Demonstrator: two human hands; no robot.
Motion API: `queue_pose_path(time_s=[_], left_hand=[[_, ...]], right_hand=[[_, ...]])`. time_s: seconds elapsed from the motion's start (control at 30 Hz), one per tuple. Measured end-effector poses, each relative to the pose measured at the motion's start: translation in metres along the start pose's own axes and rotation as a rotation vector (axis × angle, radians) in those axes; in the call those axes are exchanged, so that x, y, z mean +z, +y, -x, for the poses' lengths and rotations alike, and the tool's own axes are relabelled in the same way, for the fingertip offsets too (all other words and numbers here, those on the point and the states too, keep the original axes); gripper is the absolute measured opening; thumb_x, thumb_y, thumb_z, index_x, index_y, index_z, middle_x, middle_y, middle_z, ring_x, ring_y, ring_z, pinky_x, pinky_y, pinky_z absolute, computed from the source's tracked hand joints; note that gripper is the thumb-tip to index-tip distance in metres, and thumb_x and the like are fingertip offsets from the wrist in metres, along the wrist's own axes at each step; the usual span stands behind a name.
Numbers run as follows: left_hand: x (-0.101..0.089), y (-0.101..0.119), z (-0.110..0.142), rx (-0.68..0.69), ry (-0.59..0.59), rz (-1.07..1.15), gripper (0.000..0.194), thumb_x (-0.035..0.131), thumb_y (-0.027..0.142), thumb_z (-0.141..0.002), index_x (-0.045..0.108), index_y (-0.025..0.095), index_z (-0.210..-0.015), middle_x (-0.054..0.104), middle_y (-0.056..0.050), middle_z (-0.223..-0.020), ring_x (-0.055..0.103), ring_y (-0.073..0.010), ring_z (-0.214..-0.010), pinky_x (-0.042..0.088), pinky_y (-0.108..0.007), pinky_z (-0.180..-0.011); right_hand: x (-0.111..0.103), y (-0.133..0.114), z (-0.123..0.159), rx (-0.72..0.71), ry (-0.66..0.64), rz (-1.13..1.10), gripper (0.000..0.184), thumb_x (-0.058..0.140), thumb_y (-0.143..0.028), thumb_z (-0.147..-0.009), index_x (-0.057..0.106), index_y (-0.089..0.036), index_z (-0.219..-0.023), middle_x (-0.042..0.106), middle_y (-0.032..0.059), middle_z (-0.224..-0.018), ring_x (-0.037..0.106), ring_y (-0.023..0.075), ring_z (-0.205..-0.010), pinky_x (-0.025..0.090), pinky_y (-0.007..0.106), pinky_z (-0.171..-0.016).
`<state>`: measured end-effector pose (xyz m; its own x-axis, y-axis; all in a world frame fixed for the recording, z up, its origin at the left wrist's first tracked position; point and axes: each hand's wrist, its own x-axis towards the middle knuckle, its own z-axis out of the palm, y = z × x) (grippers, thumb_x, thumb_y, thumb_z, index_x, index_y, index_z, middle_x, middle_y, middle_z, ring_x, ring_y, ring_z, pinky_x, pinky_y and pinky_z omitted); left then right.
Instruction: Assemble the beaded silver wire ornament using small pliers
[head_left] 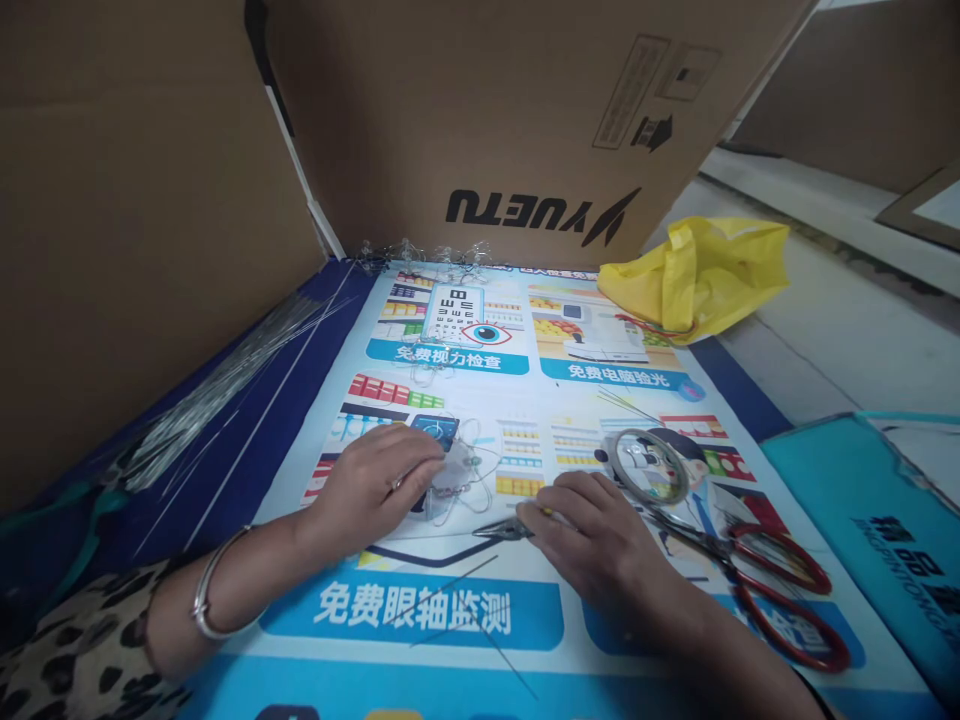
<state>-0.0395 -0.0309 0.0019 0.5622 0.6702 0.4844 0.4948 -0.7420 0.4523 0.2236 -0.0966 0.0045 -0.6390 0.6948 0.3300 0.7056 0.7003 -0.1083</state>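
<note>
My left hand [379,478] is closed, its fingertips pinching the edge of a flower-like piece of bent thin wire [471,462]. Small beads seem to sit at the middle of the piece, and its clear loops spread to the right of the fingers. My right hand [600,530] is wrapped around a pair of pliers [501,530], whose pointed jaws face left, just below the wire piece. Most of the handles are hidden in the palm. Short cut wires [480,612] lie on the printed sheet [525,405] between my forearms.
Red-handled scissors [780,572] and a tape roll [681,478] lie at right. A wire bundle [225,385] runs along the left. Cardboard [480,100] walls the back, with several wire shapes [450,262] before it. A yellow bag [720,265] and a teal bag [847,500] lie right.
</note>
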Motion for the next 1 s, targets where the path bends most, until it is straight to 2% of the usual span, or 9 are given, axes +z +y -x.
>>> queue_pose_path(time_s=[0.2, 0.3, 0.4, 0.47, 0.53, 0.63, 0.7, 0.87, 1.0], left_hand=[[0.0, 0.019, 0.009, 0.104, -0.217, -0.122, 0.026, 0.048, 0.03, -0.088, 0.055, 0.018, -0.11, 0.068, -0.006, -0.09, 0.064, -0.0211, -0.078, 0.051, -0.037, -0.068], [0.002, 0.022, 0.012, 0.159, -0.298, -0.165, 0.029, 0.041, 0.017, -0.089, 0.052, 0.019, -0.116, 0.068, -0.003, -0.085, 0.064, -0.0191, -0.074, 0.051, -0.034, -0.064], [0.003, 0.023, 0.012, 0.187, -0.39, -0.136, 0.032, 0.041, 0.011, -0.088, 0.05, 0.02, -0.117, 0.067, -0.003, -0.096, 0.064, -0.0168, -0.082, 0.052, -0.03, -0.068], [0.002, 0.021, 0.012, 0.187, -0.394, -0.124, 0.031, 0.042, 0.012, -0.088, 0.051, 0.02, -0.116, 0.067, -0.003, -0.097, 0.063, -0.0156, -0.084, 0.051, -0.028, -0.07], [0.002, 0.018, 0.013, 0.18, -0.3, -0.14, 0.026, 0.042, 0.014, -0.089, 0.055, 0.02, -0.111, 0.068, -0.002, -0.087, 0.064, -0.0145, -0.077, 0.05, -0.026, -0.066], [0.0, 0.012, 0.012, 0.096, -0.09, -0.151, 0.016, 0.046, 0.021, -0.088, 0.06, 0.016, -0.095, 0.068, -0.003, -0.08, 0.064, -0.0139, -0.071, 0.048, -0.024, -0.064], [-0.002, 0.01, 0.011, 0.062, -0.036, -0.128, 0.013, 0.049, 0.021, -0.087, 0.059, 0.016, -0.093, 0.068, -0.002, -0.082, 0.064, -0.0126, -0.073, 0.047, -0.023, -0.066], [-0.012, 0.016, 0.005, 0.003, -0.168, -0.152, 0.016, 0.047, 0.027, -0.088, 0.06, 0.017, -0.086, 0.066, 0.0, -0.074, 0.061, -0.0129, -0.067, 0.044, -0.023, -0.061], [-0.022, 0.032, 0.004, 0.037, -0.427, -0.292, 0.024, 0.043, 0.029, -0.089, 0.058, 0.018, -0.074, 0.06, 0.0, -0.064, 0.057, -0.0162, -0.058, 0.04, -0.028, -0.053]], right_hand=[[-0.002, 0.005, 0.002, 0.01, 0.135, 0.035, 0.026, 0.056, -0.012, -0.079, 0.057, -0.018, -0.104, 0.062, 0.0065, -0.093, 0.049, 0.0191, -0.088, 0.04, 0.034, -0.074], [-0.003, 0.004, 0.003, 0.018, 0.165, 0.024, 0.029, 0.058, -0.01, -0.077, 0.057, -0.017, -0.105, 0.062, 0.0071, -0.092, 0.049, 0.0195, -0.089, 0.041, 0.035, -0.074], [-0.001, 0.005, 0.003, 0.022, 0.188, 0.016, 0.029, 0.058, -0.009, -0.076, 0.057, -0.016, -0.105, 0.061, 0.0076, -0.092, 0.049, 0.02, -0.089, 0.042, 0.035, -0.074], [0.001, 0.008, 0.004, 0.047, 0.196, 0.003, 0.03, 0.058, -0.01, -0.077, 0.056, -0.016, -0.106, 0.061, 0.0081, -0.094, 0.049, 0.0202, -0.09, 0.042, 0.037, -0.075], [0.002, 0.01, 0.005, 0.077, 0.192, -0.028, 0.031, 0.057, -0.012, -0.078, 0.055, -0.017, -0.108, 0.06, 0.0083, -0.096, 0.049, 0.0197, -0.09, 0.042, 0.037, -0.076], [-0.001, 0.012, 0.005, 0.075, 0.113, -0.096, 0.027, 0.055, -0.018, -0.08, 0.056, -0.019, -0.108, 0.059, 0.0074, -0.096, 0.049, 0.0187, -0.088, 0.042, 0.037, -0.076], [-0.003, 0.01, 0.004, 0.075, 0.004, -0.109, 0.026, 0.053, -0.02, -0.082, 0.056, -0.02, -0.107, 0.059, 0.0076, -0.096, 0.049, 0.0197, -0.09, 0.041, 0.037, -0.076], [-0.01, 0.001, -0.002, 0.075, -0.085, -0.073, 0.023, 0.051, -0.022, -0.083, 0.058, -0.019, -0.105, 0.059, 0.0084, -0.096, 0.047, 0.0217, -0.092, 0.039, 0.037, -0.077], [-0.014, -0.008, -0.006, 0.119, -0.19, -0.016, 0.022, 0.047, -0.019, -0.085, 0.06, -0.017, -0.102, 0.06, 0.009, -0.091, 0.047, 0.021, -0.088, 0.037, 0.035, -0.074]])
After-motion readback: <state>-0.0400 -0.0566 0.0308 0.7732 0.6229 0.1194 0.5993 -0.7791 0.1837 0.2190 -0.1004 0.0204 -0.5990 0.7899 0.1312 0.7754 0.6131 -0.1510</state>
